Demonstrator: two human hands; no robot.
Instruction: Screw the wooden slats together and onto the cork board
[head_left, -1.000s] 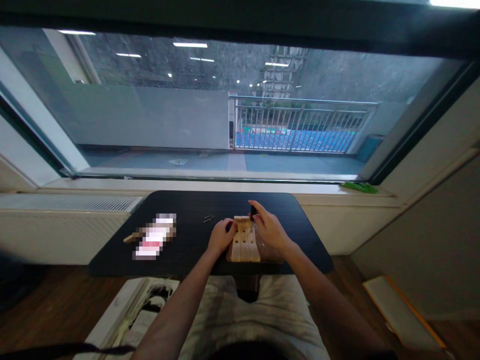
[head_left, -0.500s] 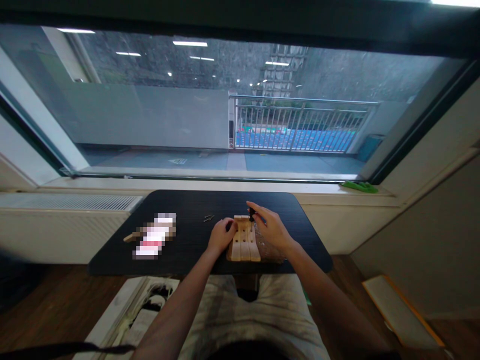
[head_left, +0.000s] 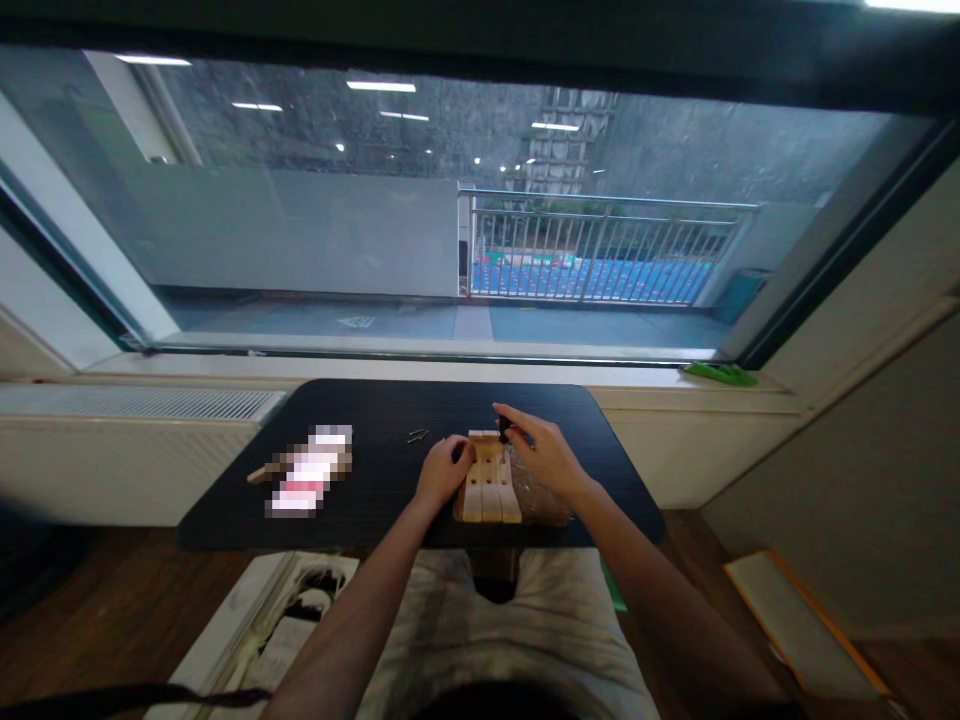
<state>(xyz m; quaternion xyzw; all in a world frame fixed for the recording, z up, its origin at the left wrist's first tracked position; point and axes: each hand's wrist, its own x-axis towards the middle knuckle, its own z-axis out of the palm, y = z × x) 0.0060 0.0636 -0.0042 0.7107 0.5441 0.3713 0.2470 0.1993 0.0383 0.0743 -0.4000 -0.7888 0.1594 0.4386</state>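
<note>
The right hand (head_left: 546,458) pinches a black-handled tool (head_left: 504,427) over the wooden piece (head_left: 490,494) on the worktop (head_left: 375,490). The left hand (head_left: 441,474) touches the wooden piece's left edge; I can't tell if it's gripping. The wood looks light, hard and stiff: best held by its sides.

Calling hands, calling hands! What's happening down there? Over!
Left hand against left side of wooden piece. Right hand gripping black-handled tool, pointed down at the wood. Small metal pieces lying apart, out of the way.
</note>
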